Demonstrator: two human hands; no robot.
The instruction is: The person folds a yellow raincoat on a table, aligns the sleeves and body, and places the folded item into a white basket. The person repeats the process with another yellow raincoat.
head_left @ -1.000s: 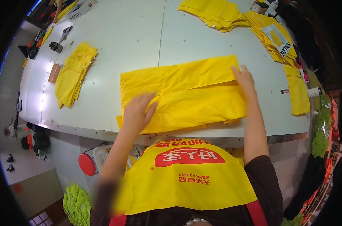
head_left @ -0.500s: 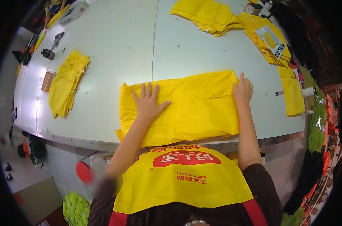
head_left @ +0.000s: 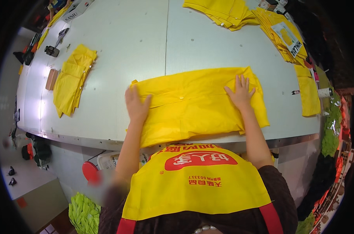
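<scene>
A folded yellow cloth piece (head_left: 192, 113) lies on the table in front of me, its long side running left to right. A seam crosses it, with a small pale spot near its middle. At its left edge is my left hand (head_left: 137, 106), slightly smeared, thumb apart from the fingers. My right hand (head_left: 241, 94) lies flat on the upper right part, fingers spread. The cloth's right end sticks out beyond that hand. Neither hand grips anything.
The pale table (head_left: 118, 46) has a seam running away from me. Folded yellow cloths (head_left: 73, 80) lie at the left beside a small brown box (head_left: 51, 79). More yellow stacks (head_left: 227, 11) stand far right, near a thread spool (head_left: 324, 93). Another person's arm (head_left: 51, 13) shows at far left.
My left hand has slid left to the cloth's edge. My right hand has moved from the right edge onto the cloth. The cloth's right end now spreads farther out.
</scene>
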